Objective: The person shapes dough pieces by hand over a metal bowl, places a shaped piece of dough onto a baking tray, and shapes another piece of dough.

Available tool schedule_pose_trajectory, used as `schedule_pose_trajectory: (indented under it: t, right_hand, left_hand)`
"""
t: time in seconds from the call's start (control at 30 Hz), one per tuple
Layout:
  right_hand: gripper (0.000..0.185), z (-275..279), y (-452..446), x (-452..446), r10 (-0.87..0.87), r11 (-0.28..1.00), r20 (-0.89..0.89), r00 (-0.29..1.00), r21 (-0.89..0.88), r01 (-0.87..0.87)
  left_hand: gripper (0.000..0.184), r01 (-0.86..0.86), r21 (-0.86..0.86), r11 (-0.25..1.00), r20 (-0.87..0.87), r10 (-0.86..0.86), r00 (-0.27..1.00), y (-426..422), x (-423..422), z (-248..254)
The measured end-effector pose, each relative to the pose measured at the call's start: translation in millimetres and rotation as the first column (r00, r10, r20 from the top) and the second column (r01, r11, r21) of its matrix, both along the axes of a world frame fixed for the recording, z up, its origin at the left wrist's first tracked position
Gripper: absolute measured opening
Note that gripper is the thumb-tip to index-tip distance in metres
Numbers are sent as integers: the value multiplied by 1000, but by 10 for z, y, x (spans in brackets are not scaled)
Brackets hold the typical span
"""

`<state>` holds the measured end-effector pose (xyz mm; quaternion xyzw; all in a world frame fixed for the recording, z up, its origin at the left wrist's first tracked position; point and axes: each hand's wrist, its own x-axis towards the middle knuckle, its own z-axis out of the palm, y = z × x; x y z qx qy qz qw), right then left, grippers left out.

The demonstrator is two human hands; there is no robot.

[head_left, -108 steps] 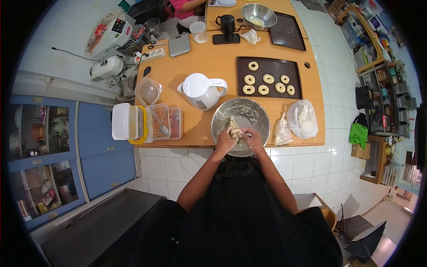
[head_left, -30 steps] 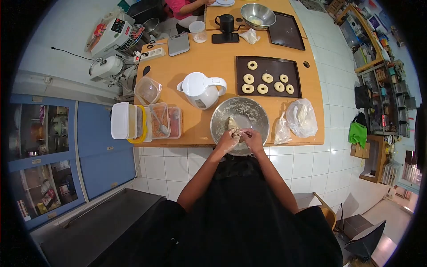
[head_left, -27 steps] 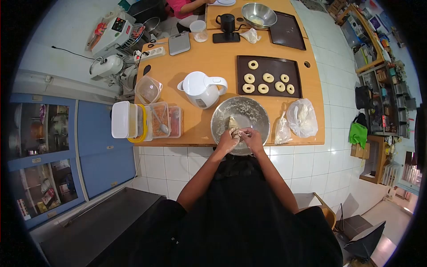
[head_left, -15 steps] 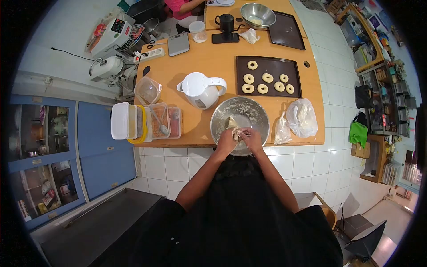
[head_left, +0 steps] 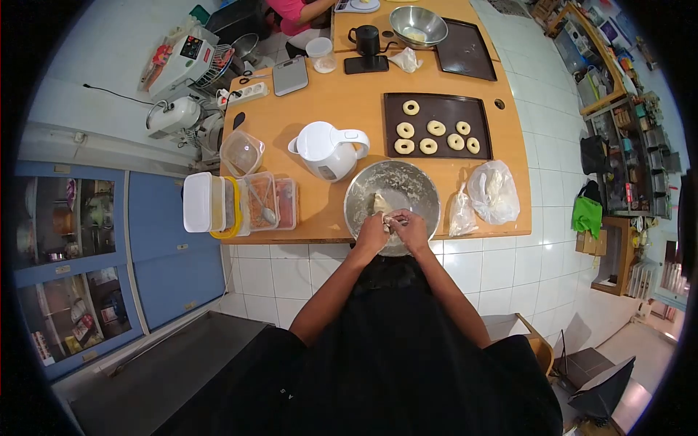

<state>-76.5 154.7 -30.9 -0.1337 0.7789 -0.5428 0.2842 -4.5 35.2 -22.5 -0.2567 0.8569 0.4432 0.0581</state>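
Note:
A steel bowl (head_left: pixel 422 183) with dough smears inside stands at the table's front edge. Over its near part, my left hand (head_left: pixel 372 232) and my right hand (head_left: pixel 411 229) meet, fingers closed on sticky dough (head_left: pixel 390 221) between them. Another pale lump (head_left: pixel 380 203) lies in the bowl just beyond my fingers. To the left of the bowl is a white kettle (head_left: pixel 327 149); two plastic bags (head_left: pixel 494 192) (head_left: pixel 462 212) lie to its right. Behind it, a dark tray (head_left: pixel 436 110) bears several dough rings (head_left: pixel 429 146).
Plastic containers (head_left: pixel 200 203) stand at the left front corner. Farther back are a scale (head_left: pixel 291 75), black kettle (head_left: pixel 367 40), phone (head_left: pixel 366 65), second steel bowl (head_left: pixel 418 27) and another tray (head_left: pixel 467 49). A person in a pink top (head_left: pixel 289 13) is at the far edge.
My hands have turned and closed nearer together over the bowl, covering more of the dough. The far person's arm has shifted at the scale beyond. The view has tilted slightly.

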Motion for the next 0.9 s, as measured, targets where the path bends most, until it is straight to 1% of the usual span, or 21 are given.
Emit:
schedule_pose_trajectory:
  t: [0.07,0.17,0.27,0.37,0.47,0.5,0.53,0.57,0.67,0.77,0.87,0.9]
  right_hand:
    - [20,126,6,1,6,999,0,1000,45,-6]
    - [21,53,28,5,33,998,-30,999,53,-32]
    - [22,18,53,-14,30,999,14,999,41,-30]
    - [23,-41,49,4,33,999,-5,999,8,-33]
    - [22,77,43,-28,42,997,9,999,58,-43]
    - [23,52,47,-37,40,997,4,999,62,-40]
    - [23,6,58,-53,36,997,-1,999,65,-36]
    - [23,-39,74,-64,32,997,-8,999,69,-31]
    - [23,43,51,-48,29,998,26,999,60,-30]
    - [22,-4,61,-61,86,996,23,996,15,-86]
    - [21,-113,58,-75,50,998,102,994,-40,-46]
    - [22,-158,56,-70,38,998,145,989,-63,-29]
  left_hand:
    - [24,-32,162,986,13,30,999,-7,0,-41]
    - [22,-119,318,940,53,108,993,-37,33,-289]
    - [19,-181,283,942,126,150,981,-45,10,100]
    - [20,-72,140,988,127,54,990,-65,15,105]
    - [23,-25,227,974,94,4,996,-122,-16,93]
    - [25,-83,400,913,72,59,996,-136,10,-15]
    - [26,-130,560,818,61,116,991,-151,40,-165]
    - [27,-165,702,693,60,173,983,-155,62,-313]
    - [30,-75,420,904,57,57,997,-135,18,-192]
    - [30,-88,274,958,61,74,995,-120,6,-147]
    - [31,-46,216,975,77,30,997,-156,-28,129]
    - [31,-53,269,962,-7,57,998,-170,2,15]
